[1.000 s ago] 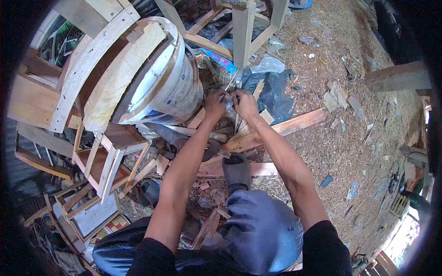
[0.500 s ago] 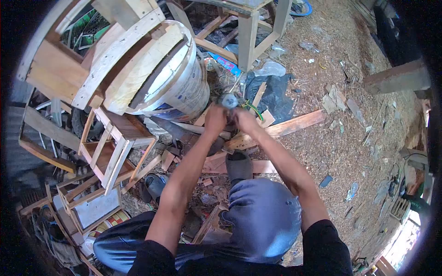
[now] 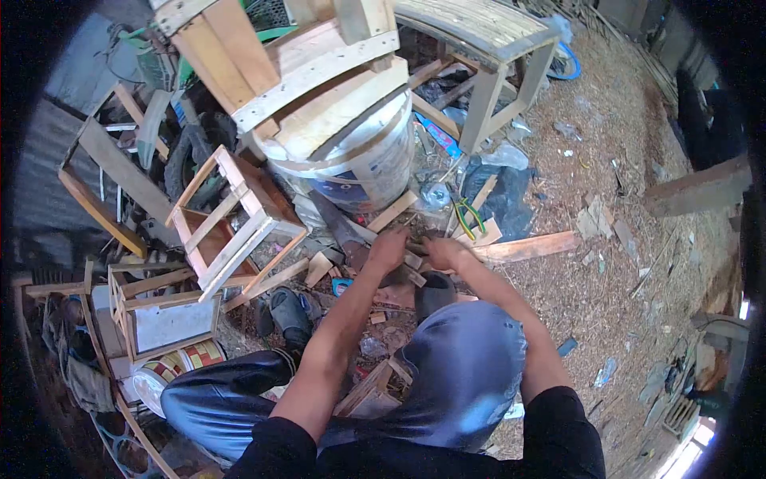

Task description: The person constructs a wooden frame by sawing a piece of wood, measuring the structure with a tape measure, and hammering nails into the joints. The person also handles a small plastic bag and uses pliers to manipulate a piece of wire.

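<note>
**Left hand [image 3: 388, 249] and right hand [image 3: 444, 254] close together above a wood block [image 3: 415, 276]**

Both arms reach forward and down, one on either side of a raised knee [image 3: 463, 351], and the hands come near each other just beyond a shoe [image 3: 435, 294]. The fingers of both hands curl inward with a narrow space between the two hands. Something small and dark shows in that space, but I cannot tell what it is, nor whether either hand grips it. The wood block lies just below the space, on the near side of the hands, between them and the shoe; whether a fingertip touches it is too small to tell.

Past the right hand, pliers [image 3: 478, 219] with green and yellow handles lie among wood offcuts, apart from the fingers. A shiny round thing [image 3: 436, 195] sits to the left of the pliers, farther off than the hands. To the right, a long board [image 3: 531, 247] slants across the ground near the right wrist, with black plastic [image 3: 520, 209] beyond it.

A white bucket [image 3: 383, 160] stands ahead of the left hand, with curved timber resting on top. A small wooden frame [image 3: 239, 211] tilts at the left of the bucket. A blue packet [image 3: 438, 136] lies between the bucket and a wooden table [image 3: 471, 24].
</note>
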Demonstrator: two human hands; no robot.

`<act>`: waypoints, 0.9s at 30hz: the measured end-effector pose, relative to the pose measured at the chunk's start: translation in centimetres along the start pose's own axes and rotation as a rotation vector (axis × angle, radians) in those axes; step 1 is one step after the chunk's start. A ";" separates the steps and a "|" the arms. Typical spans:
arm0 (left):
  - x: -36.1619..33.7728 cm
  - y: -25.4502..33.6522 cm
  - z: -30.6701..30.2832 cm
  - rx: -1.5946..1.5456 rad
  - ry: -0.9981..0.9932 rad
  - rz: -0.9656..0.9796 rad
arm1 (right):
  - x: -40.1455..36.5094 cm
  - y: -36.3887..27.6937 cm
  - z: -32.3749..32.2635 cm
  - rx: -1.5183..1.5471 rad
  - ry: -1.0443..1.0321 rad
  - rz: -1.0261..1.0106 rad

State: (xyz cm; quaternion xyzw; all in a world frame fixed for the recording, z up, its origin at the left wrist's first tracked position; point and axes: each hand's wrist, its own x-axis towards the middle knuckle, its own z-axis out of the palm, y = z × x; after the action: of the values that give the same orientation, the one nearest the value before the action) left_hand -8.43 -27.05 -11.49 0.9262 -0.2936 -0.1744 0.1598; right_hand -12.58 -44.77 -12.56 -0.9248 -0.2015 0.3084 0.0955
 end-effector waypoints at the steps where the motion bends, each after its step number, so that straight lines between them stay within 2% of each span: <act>1: -0.3 0.1 -0.3 -0.095 0.020 -0.045 | 2.1 1.2 2.8 0.045 0.050 -0.069; 3: -1.0 -0.5 -0.5 -0.189 0.053 -0.084 | 2.3 -0.1 1.1 -0.043 0.003 -0.099; 4: -1.1 -1.5 -0.3 -0.172 0.125 -0.031 | 2.4 -0.3 -0.4 -0.138 -0.040 -0.121; 5: -1.3 -1.8 -1.1 -0.155 0.203 0.021 | 2.3 -0.1 -0.9 -0.172 0.144 -0.252; 6: -1.4 -2.0 -2.0 -0.156 0.236 0.018 | 2.1 0.6 -1.9 -0.202 0.152 -0.259; 8: -2.7 -2.0 -4.4 -0.329 0.309 -0.199 | -0.2 -0.2 -6.7 0.108 0.250 -0.104; 9: -3.5 -2.2 -5.1 -0.331 0.348 -0.209 | -1.9 -0.8 -9.7 0.144 0.243 -0.076; 11: -4.1 -3.1 -6.4 -0.443 0.426 -0.050 | -4.6 -1.5 -14.1 0.038 0.256 -0.062; 12: -4.4 -3.2 -7.1 -0.435 0.473 -0.045 | -5.7 -1.8 -16.1 0.000 0.279 -0.079; 14: -4.7 -2.0 -9.7 -0.476 0.308 0.041 | -8.1 -2.4 -20.2 -0.165 0.224 0.020; 18: -8.5 1.4 -17.8 -0.611 0.348 0.080 | -11.9 -3.8 -26.4 -0.119 0.202 -0.007; 20: -9.8 0.9 -20.3 -0.668 0.614 0.189 | -13.8 -5.3 -28.7 0.130 0.249 -0.025; 22: -11.9 -0.7 -22.8 -0.573 0.744 0.217 | -17.4 -9.3 -32.0 0.303 0.200 0.141; 24: -14.2 -3.0 -25.2 -0.550 0.868 0.169 | -20.3 -12.8 -33.7 0.625 0.213 0.231; 26: -14.2 -8.5 -24.4 -0.882 1.016 0.042 | -21.9 -15.2 -33.8 0.707 0.251 0.256; 27: -15.2 -10.2 -25.2 -1.045 1.152 -0.102 | -22.0 -14.7 -32.6 1.027 0.210 0.147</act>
State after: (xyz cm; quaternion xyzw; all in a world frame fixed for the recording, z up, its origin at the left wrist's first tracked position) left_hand -4.58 -5.08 10.33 0.6876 -0.0012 0.2114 0.6947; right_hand -13.32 -42.73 29.35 -0.7965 0.0514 0.2790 0.5340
